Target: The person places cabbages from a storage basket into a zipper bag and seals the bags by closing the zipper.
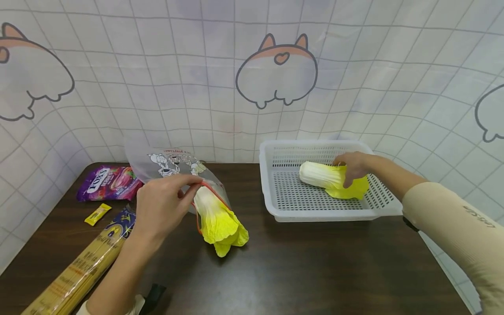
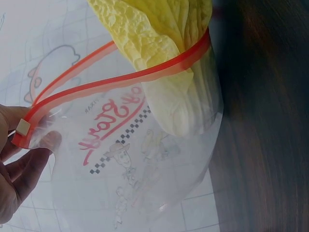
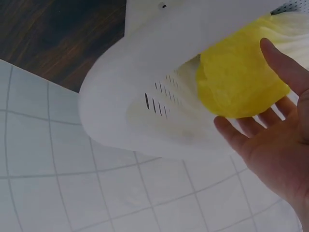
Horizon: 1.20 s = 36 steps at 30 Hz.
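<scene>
My left hand (image 1: 167, 205) pinches the rim of a clear zip bag (image 2: 130, 183) at one end of its red zip, beside the white slider. Inside the bag is the white stem end of a napa cabbage (image 1: 220, 218); its yellow leaves stick out of the bag's mouth. A second napa cabbage (image 1: 320, 175) lies on its side in a white plastic basket (image 1: 275, 217), stem to the left. Over its leafy end, my right hand (image 1: 356, 168) is spread, thumb on the near side and fingers on the far side. The right wrist view shows the fingers loosely extended around the yellow leaves.
On the dark table (image 1: 295, 262), a purple Fox's packet (image 1: 110, 183) lies at the back left. A small yellow sachet (image 1: 97, 214) is in front of it. A long pack of noodles (image 1: 82, 267) runs beside my left forearm. A tile-patterned cloth (image 1: 220, 131) hangs behind.
</scene>
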{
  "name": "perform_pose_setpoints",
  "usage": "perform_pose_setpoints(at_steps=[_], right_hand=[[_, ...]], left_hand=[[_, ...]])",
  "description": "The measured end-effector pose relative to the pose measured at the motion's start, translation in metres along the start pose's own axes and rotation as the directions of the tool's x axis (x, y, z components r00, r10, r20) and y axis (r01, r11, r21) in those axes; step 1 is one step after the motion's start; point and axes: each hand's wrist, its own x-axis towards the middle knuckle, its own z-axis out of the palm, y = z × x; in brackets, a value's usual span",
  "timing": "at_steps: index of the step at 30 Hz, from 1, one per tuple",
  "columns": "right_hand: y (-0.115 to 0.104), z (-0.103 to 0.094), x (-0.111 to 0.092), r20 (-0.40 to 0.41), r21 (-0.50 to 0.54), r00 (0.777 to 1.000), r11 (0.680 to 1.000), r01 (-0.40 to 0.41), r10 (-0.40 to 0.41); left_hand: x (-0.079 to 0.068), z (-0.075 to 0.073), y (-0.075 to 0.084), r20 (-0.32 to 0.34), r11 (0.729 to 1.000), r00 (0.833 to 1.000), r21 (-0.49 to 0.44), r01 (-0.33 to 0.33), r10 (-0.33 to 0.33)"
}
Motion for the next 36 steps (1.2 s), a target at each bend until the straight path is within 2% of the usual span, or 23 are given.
perform_pose_setpoints(at_steps=[8, 14, 19, 30, 36], right_hand=[[-0.001, 0.001, -0.002, -0.017, -0.017, 1.0, 1.0, 0.017, -0.018], [-0.001, 0.003, 0.001, -0.027, -0.031, 1.0, 1.0, -0.006, 0.005], [-0.001, 0.004, -0.001, -0.023, -0.009, 0.999, 1.0, -0.024, 0.024], [-0.002, 0.003, -0.005, -0.044, 0.037, 0.999, 0.999, 0.016, -0.015], [0.002, 0.0, -0.01, -0.05, 0.104, 0.998, 0.994, 0.03, -0.025]], left_hand=[[0.001, 0.002, 0.001, -0.01, 1.0, 1.0, -0.014, -0.014, 0.014], [0.001, 0.004, 0.002, -0.014, 1.0, 1.0, -0.016, -0.011, 0.01], [0.001, 0.004, 0.002, -0.011, 1.0, 1.0, -0.011, -0.009, 0.009], [0.0, 0.004, 0.002, -0.008, 1.0, 1.0, -0.007, 0.004, -0.004], [0.0, 0.004, 0.002, -0.012, 1.0, 1.0, -0.012, 0.005, -0.005]])
